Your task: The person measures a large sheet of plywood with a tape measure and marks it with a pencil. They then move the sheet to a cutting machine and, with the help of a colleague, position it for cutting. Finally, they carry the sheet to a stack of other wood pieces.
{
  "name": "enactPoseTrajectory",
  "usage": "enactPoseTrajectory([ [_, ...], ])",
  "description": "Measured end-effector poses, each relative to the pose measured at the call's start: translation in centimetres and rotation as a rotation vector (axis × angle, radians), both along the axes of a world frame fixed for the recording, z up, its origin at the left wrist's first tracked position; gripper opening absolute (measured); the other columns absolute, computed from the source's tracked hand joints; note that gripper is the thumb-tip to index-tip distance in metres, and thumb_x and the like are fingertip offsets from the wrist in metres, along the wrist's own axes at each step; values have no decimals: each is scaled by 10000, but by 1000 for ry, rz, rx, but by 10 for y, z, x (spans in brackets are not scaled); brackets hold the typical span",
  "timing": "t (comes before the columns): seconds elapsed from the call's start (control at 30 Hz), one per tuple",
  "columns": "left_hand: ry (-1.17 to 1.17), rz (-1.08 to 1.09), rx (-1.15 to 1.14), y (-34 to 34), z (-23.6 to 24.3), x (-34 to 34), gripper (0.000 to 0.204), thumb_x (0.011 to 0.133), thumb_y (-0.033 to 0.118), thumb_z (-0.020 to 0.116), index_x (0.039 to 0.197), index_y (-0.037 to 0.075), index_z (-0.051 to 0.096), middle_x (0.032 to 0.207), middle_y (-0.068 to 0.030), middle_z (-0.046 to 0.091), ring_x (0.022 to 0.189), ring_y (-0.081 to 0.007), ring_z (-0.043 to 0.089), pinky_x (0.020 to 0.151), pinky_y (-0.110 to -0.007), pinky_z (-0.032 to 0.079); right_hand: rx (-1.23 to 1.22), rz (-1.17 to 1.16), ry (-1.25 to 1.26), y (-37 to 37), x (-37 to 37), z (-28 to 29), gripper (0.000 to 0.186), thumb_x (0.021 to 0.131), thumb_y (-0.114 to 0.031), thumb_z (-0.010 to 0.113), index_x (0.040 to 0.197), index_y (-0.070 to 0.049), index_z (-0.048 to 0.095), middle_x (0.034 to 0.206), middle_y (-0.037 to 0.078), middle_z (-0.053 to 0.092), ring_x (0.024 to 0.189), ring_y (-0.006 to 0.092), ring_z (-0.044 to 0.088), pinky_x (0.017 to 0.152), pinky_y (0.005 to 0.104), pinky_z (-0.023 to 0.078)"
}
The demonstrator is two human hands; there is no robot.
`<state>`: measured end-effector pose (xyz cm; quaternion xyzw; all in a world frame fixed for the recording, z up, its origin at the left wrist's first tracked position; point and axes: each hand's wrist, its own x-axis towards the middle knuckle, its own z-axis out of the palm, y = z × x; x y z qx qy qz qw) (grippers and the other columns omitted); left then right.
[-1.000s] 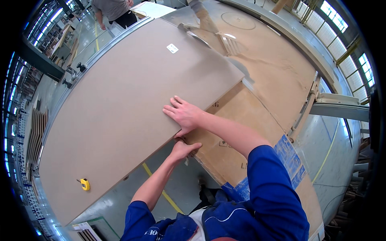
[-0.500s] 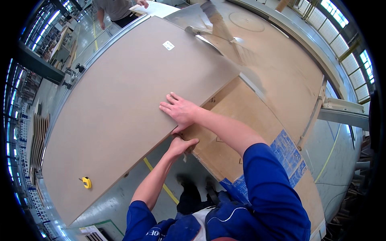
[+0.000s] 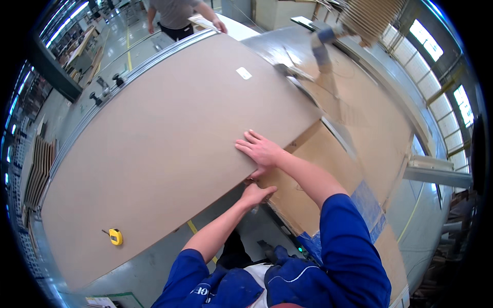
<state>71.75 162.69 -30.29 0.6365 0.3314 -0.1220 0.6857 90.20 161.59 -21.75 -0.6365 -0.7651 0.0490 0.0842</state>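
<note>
Reaching farther now, a co-worker's hand [image 3: 220,25] nears the panel [image 3: 154,133].

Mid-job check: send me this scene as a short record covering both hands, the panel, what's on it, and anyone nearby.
Panel: large flat greyish-brown board
Right hand: spread on the board's top, thumb at its near edge
Left hand: at the same edge, just nearer the wearer; fingers partly hidden
On panel: yellow tape measure toward the near-left end; small white rectangular label toward the far end
Right of panel: brown sheet surface with blue tape patches
Nearby: person in grey shirt, beyond the far end
</note>
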Motion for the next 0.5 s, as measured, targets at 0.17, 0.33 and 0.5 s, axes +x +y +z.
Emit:
enactPoseTrajectory([
  [0.17, -1, -290, 278, 35, -24, -29, 948, 793, 592, 793, 1301, -152, 499, 1079, -275, 705, 974, -337, 720, 886, -418, 569, -92, -4, -65, 30, -22, 0, 1155, 609, -625, 830, 1486, 1, 414, 1523, 186, 456, 1462, 458, 347, 1280, 549, 187],
  [0.33, -415, 34, 275, 57, 38, -104, 533, 880, 356, 799, 1210, -36, 651, 1095, -197, 731, 1013, -302, 729, 930, -403, 577, -135, -42, -124, 42, -17, -9, 1164, 608, -631, 810, 1496, 5, 407, 1529, 184, 443, 1465, 461, 337, 1286, 541, 180],
  [0.5, -420, 496, 755, 179, 113, -262, 250, 919, 175, 715, 1086, -6, 679, 1002, -172, 724, 920, -291, 731, 844, -386, 583, -137, -44, -88, 52, -35, -13, 1188, 586, -632, 815, 1489, 21, 405, 1519, 202, 436, 1465, 478, 315, 1289, 541, 167],
])
